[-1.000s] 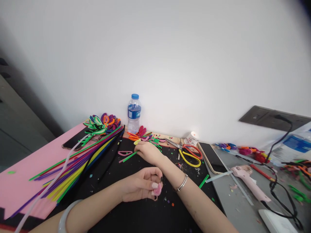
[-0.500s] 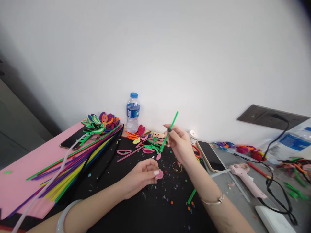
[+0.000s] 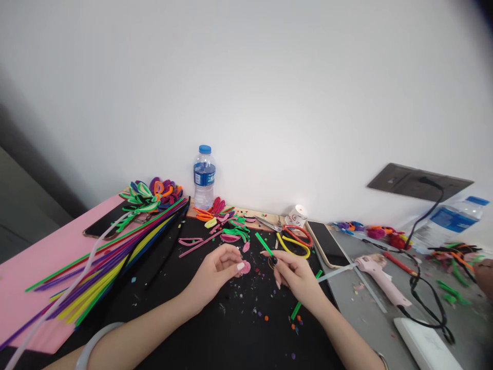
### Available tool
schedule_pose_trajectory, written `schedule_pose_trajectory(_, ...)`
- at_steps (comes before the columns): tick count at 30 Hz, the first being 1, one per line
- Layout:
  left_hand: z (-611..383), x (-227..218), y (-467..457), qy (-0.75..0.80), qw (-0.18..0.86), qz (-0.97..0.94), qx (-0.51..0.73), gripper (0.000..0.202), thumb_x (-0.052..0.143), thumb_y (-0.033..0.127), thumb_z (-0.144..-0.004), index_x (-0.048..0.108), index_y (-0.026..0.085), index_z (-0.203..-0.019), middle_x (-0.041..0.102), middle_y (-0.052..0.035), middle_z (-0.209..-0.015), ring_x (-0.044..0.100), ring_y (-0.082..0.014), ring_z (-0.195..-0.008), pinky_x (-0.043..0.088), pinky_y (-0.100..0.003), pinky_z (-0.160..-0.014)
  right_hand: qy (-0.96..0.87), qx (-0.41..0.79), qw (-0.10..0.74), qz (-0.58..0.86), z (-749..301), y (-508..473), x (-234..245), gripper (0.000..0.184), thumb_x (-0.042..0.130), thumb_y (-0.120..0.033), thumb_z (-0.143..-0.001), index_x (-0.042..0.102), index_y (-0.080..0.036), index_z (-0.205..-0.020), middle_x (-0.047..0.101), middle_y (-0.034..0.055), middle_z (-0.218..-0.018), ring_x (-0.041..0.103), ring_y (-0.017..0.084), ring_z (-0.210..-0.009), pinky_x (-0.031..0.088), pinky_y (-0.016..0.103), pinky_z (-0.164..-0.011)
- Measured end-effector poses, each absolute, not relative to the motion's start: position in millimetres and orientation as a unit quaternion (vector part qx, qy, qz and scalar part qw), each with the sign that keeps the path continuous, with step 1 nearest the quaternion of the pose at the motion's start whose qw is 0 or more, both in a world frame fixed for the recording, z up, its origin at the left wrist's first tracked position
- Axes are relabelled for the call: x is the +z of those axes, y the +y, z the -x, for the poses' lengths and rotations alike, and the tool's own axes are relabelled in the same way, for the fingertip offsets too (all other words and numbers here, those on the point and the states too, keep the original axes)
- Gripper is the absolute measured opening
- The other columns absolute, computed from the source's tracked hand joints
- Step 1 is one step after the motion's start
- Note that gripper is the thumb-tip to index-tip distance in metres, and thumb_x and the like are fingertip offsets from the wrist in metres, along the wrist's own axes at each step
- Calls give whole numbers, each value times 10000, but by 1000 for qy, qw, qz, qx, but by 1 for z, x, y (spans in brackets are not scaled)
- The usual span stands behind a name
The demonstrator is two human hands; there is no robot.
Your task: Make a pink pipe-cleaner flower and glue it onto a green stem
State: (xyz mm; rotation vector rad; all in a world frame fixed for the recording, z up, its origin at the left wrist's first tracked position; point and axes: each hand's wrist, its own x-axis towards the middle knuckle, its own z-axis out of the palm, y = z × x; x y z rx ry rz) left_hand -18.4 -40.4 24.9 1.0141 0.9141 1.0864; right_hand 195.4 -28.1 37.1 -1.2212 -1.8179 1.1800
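My left hand (image 3: 216,270) rests on the black mat (image 3: 215,329) with its fingers pinched on a small pink coiled piece (image 3: 245,266). Just to its right, my right hand (image 3: 295,272) is closed on a short green pipe cleaner stick (image 3: 264,243) that points up and to the left. The two hands are a few centimetres apart. Loose pink and green bent pieces (image 3: 231,234) lie on the mat just beyond the hands.
A bundle of long coloured pipe cleaners (image 3: 111,262) lies left on a pink sheet (image 3: 34,272). A water bottle (image 3: 204,177), scissors (image 3: 295,239), a phone (image 3: 326,244), a pink glue gun (image 3: 379,277) with its black cable (image 3: 423,293) and a second bottle (image 3: 447,223) stand around. Someone's hand (image 3: 486,275) shows at far right.
My right hand picked the green stick up from the mat, raised it, then lowered it beside my left hand. The left hand kept its pink piece and barely moved.
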Motion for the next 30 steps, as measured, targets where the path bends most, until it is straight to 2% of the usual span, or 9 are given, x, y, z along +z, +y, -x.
schedule_pose_trajectory(6,19,20,-43,387,607,-490,492,201,666,232,-744,544,169,-891,615,-7,-765,605,-147,-754,467,-262,-707,-783,274,332,449,-205,-36,30,332,401,-208,-897,638,-204,-1129,590,-1,-636,555,135,-618,437,246,-655)
schedule_pose_trajectory(10,19,18,-44,383,583,-514,500,184,630,216,-774,544,179,-932,625,-8,-792,624,-147,-778,484,-271,-746,-809,208,347,427,-207,-37,25,336,400,-178,-895,631,-214,-1138,603,26,-712,570,145,-672,447,250,-663)
schedule_pose_trajectory(14,20,16,-46,387,565,-527,503,193,617,206,-780,551,187,-961,626,-9,-815,631,-149,-801,492,-275,-774,-810,203,361,415,-205,-40,24,330,403,-175,-895,638,-212,-1123,617,55,-799,574,157,-739,451,265,-693)
schedule_pose_trajectory(16,20,14,-47,390,562,-529,502,191,612,209,-783,553,189,-964,626,-8,-816,632,-150,-806,495,-277,-781,-796,240,362,422,-204,-41,24,322,415,-189,-894,638,-215,-1125,626,48,-787,570,155,-736,449,277,-721)
schedule_pose_trajectory(18,19,14,-47,394,559,-529,502,192,609,215,-783,552,189,-965,624,-8,-810,632,-152,-810,498,-278,-778,-760,331,354,434,-203,-42,24,323,416,-218,-899,621,-214,-1148,610,20,-697,531,127,-618,443,254,-636)
schedule_pose_trajectory(21,20,14,-46,398,554,-530,503,194,610,221,-781,548,184,-961,621,-7,-802,632,-154,-808,502,-280,-771,-675,497,335,430,-203,-41,22,339,430,-275,-902,576,-184,-1194,577,-12,-602,359,71,-439,315,198,-439)
schedule_pose_trajectory(23,20,14,-46,399,554,-530,503,198,608,218,-779,545,182,-963,620,-7,-804,633,-154,-807,502,-283,-773,-633,567,332,410,-202,-40,21,363,456,-304,-891,551,-151,-1207,588,-9,-594,290,53,-408,239,194,-405)
schedule_pose_trajectory(26,20,14,-46,400,557,-525,503,209,608,210,-774,542,183,-970,621,-8,-811,633,-154,-804,502,-283,-770,-601,621,328,381,-202,-39,19,393,469,-326,-885,522,-117,-1214,611,6,-593,307,50,-393,223,198,-401)
schedule_pose_trajectory(30,20,14,-46,394,561,-530,499,215,615,208,-769,544,182,-971,624,-7,-794,632,-151,-788,501,-278,-760,-600,635,318,369,-201,-39,19,401,464,-329,-887,499,-106,-1218,602,-1,-572,340,58,-396,244,200,-406)
